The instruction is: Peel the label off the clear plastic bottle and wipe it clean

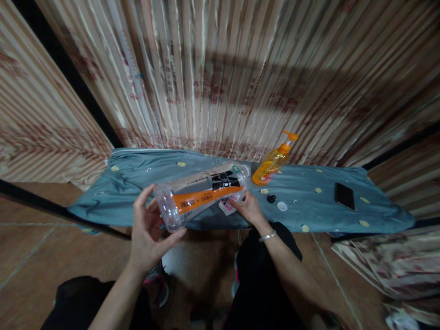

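Note:
A big clear plastic bottle with an orange, black and grey label lies tilted across the front of me, its base toward the left. My left hand cups that base, thumb below and fingers behind it. Around the other end, my right hand grips the bottle from beneath, some of its fingers hidden. A small white and pink packet shows under the bottle beside my right fingers; whether they touch it I cannot tell. Just right of the bottle stands a pump bottle of yellow-orange liquid.
A teal patterned cloth covers the narrow surface. On it lie a small black object, a whitish round disc and a dark phone. Striped curtains hang behind, with dark poles at the sides.

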The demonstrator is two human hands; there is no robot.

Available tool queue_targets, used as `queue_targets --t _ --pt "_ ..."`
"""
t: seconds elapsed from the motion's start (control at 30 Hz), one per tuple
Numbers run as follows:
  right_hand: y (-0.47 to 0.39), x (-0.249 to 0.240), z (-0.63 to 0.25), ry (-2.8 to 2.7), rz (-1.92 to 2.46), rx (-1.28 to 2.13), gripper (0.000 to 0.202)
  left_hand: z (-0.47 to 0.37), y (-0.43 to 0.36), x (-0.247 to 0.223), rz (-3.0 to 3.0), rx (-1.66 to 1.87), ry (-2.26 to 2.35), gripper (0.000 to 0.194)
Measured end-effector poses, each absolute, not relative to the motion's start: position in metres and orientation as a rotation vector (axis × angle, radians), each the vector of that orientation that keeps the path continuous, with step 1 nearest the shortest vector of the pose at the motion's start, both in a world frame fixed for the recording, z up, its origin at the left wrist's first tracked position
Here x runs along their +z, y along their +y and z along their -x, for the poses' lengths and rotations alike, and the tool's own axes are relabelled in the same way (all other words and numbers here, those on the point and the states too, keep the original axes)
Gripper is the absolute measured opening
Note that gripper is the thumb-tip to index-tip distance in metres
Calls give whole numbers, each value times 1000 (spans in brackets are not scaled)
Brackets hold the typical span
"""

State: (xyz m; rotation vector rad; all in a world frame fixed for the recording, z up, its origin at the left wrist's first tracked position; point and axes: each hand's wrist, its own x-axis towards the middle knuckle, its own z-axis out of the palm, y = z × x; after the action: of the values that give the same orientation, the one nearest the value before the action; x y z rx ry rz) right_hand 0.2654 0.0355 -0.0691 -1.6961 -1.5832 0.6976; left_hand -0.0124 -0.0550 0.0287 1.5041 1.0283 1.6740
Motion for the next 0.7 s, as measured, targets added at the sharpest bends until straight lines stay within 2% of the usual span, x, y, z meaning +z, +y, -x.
queue_targets --t 0.7 --pt "33 -62 -263 -1581 1692 705 46 12 -55 29 -1465 1660 1022 90"
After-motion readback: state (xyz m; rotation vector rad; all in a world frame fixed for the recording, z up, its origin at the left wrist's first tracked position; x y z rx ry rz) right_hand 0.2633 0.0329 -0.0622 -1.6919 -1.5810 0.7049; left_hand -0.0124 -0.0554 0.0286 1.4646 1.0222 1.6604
